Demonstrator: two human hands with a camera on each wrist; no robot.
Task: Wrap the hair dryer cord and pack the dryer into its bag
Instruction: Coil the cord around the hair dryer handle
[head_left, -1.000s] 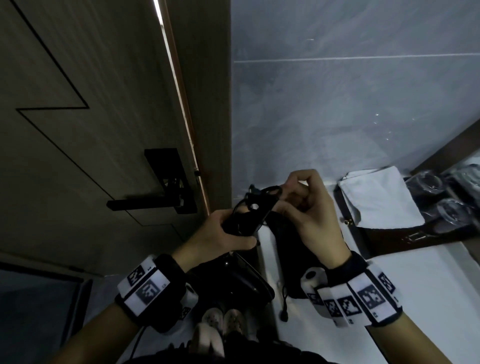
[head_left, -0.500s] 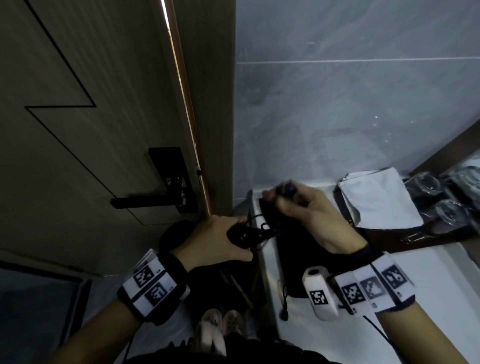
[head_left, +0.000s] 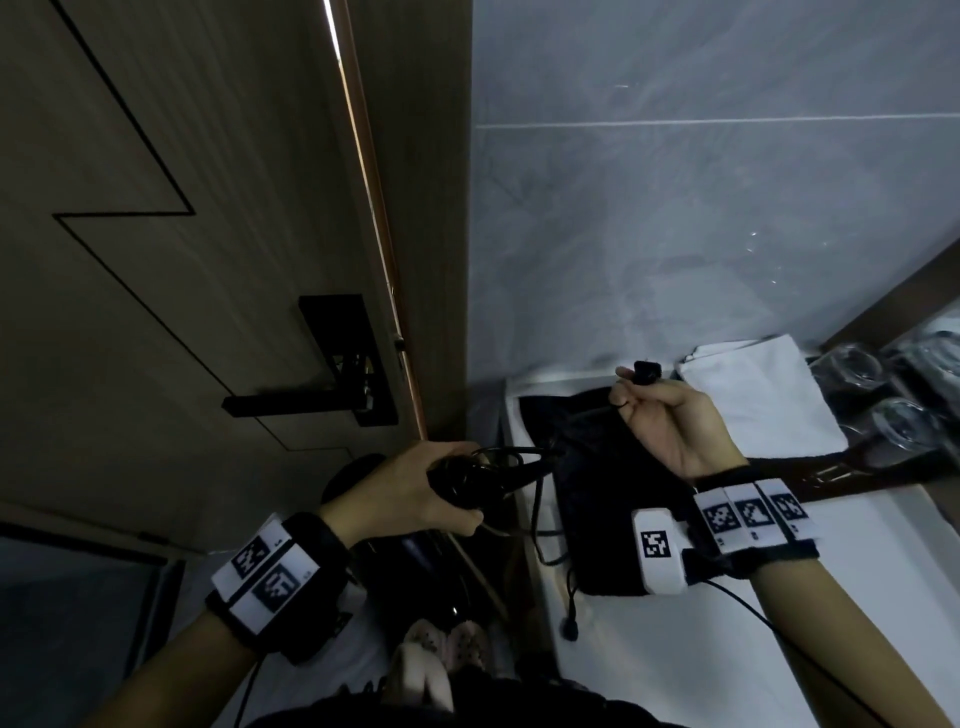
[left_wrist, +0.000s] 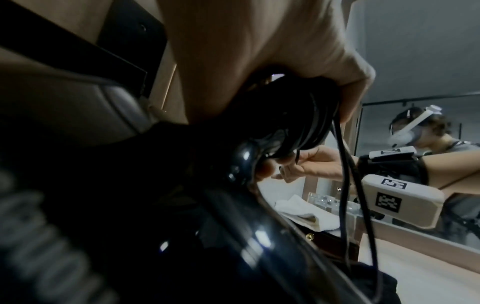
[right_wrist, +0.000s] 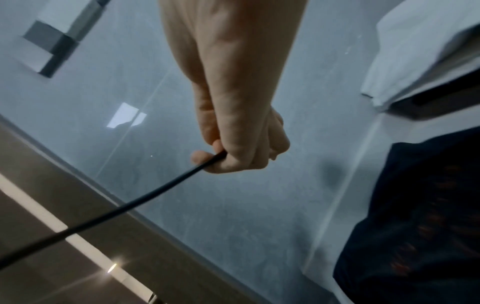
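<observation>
Black dryer (head_left: 470, 480) gripped at its handle by left hand (head_left: 400, 493), fingers curled round handle and the cord (head_left: 511, 460) coils on it, held off the counter's (head_left: 649, 670) left edge. Right hand (head_left: 670, 421) raised over black bag (head_left: 597, 499), pinching cord near plug (head_left: 647, 372). Bag lies flat on counter. White towel (head_left: 753, 395) beyond.

A wood-grain door (head_left: 156, 260) with a black lever handle (head_left: 311, 400) fills the left; grey tiled wall (head_left: 701, 234) rises at far right; a white counter (head_left: 857, 597) carries a folded white towel (head_left: 753, 395); dim light throughout.
</observation>
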